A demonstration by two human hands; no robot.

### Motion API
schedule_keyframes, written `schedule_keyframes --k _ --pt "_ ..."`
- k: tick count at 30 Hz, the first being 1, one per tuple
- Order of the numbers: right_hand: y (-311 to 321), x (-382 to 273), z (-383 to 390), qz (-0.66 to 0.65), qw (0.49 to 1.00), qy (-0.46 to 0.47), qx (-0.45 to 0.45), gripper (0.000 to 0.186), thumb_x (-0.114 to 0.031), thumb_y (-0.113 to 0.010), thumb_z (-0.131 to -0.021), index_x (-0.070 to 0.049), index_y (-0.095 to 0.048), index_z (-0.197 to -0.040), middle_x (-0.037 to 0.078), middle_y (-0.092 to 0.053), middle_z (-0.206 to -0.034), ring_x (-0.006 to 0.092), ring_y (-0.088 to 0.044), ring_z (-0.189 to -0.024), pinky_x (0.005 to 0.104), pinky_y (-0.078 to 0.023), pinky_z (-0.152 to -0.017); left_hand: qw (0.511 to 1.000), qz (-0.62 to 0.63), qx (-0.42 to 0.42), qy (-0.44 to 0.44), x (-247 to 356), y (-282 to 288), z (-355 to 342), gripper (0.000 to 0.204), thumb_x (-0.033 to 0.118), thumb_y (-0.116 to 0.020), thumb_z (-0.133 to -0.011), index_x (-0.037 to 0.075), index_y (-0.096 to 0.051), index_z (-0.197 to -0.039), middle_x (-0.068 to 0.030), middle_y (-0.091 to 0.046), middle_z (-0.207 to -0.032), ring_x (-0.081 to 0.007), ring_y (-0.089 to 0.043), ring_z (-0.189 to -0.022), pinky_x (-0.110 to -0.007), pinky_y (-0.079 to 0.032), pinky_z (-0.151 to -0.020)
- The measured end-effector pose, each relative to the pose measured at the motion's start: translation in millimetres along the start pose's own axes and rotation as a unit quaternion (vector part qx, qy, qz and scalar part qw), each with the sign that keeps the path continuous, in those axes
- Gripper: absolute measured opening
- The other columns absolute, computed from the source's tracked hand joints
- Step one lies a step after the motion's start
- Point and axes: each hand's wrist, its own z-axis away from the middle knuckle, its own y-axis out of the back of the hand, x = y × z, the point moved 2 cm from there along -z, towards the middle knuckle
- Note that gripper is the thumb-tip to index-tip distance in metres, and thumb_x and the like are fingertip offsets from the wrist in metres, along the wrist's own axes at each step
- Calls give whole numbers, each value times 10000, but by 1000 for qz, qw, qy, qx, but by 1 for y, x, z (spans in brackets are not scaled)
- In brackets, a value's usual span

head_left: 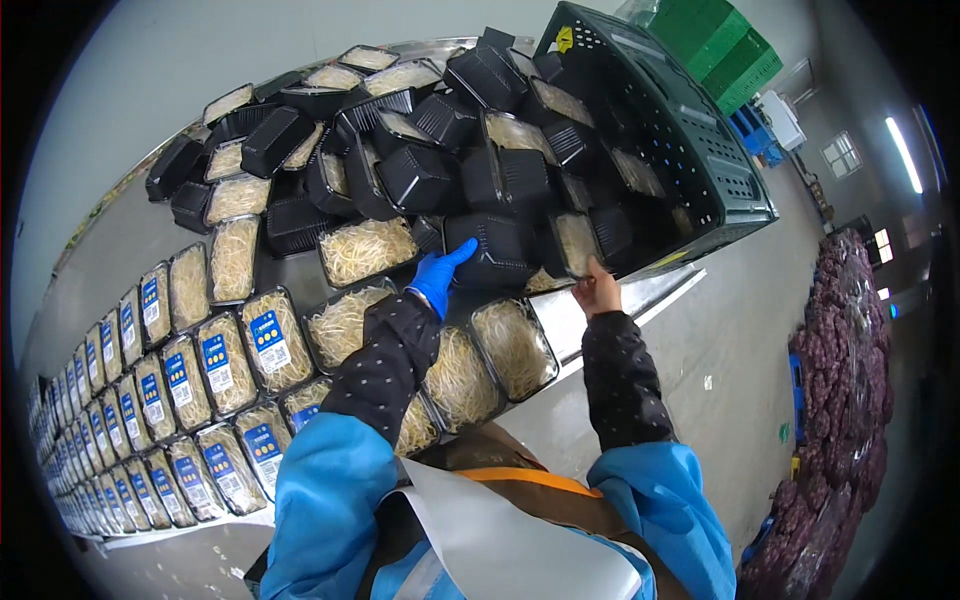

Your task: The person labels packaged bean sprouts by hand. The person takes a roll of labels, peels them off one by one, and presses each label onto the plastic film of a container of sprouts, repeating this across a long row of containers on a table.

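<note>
My left hand [437, 278], in a blue glove, grips the left side of an upturned black plastic tray [492, 250]; part of the fingers is hidden. My bare right hand [598, 292] has its fingers closed on the lower edge of a film-wrapped tray of bean sprouts [576, 243], tilted at the mouth of a dark green crate [735, 165]. Just below my left hand lie face-up packs of sprouts without labels, one pack [515, 348] at the table's near edge. Behind both hands is a heap of jumbled packs [410, 170], many upside down.
Rows of sprout packs with blue-and-white labels [217, 362] fill the left of the metal table [110, 260]. The crate lies on its side at the right end, spilling packs. Green crates [725, 50] stand behind it. Purple-red net sacks [835, 400] are piled on the floor at right.
</note>
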Motion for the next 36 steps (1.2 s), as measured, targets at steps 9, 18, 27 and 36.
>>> schedule_keyframes --k 9,18,27,36 --pt "68 -25 43 251 953 -2 -168 74 -90 -541 -831 -39 -535 -884 -24 -504 -710 89 -482 -640 223 -391 -605 691 -549 -59 -466 25 -5 140 169 -3 -599 -766 17 -585 -933 -154 -505 -1290 -327 -436 -1237 -417 -344 -1030" --pt "68 -12 2 694 675 215 -126 166 -134 -600 -846 -44 -495 -937 49 -502 -774 150 -477 -713 302 -399 -606 612 -708 -67 -346 -39 19 84 193 -32 -523 -753 41 -605 -911 -84 -400 -1394 -235 -310 -1335 -499 -145 -1117" --pt "-136 23 124 370 730 279 -502 344 42 -586 -786 0 -497 -1116 74 -523 -1003 153 -549 -869 259 -439 -800 634 -649 185 -378 -22 47 151 610 461 -631 -757 54 -516 -1197 -157 -377 -1390 -335 -295 -1323 -510 -190 -1091" --pt "-298 227 114 568 276 464 -622 754 -310 -805 -612 -7 -461 -1211 197 -500 -1193 350 -518 -1077 407 -439 -886 630 -626 447 -106 -93 128 273 618 470 -617 -787 102 -484 -1266 -146 -387 -1382 -346 -303 -1311 -494 -209 -1078"
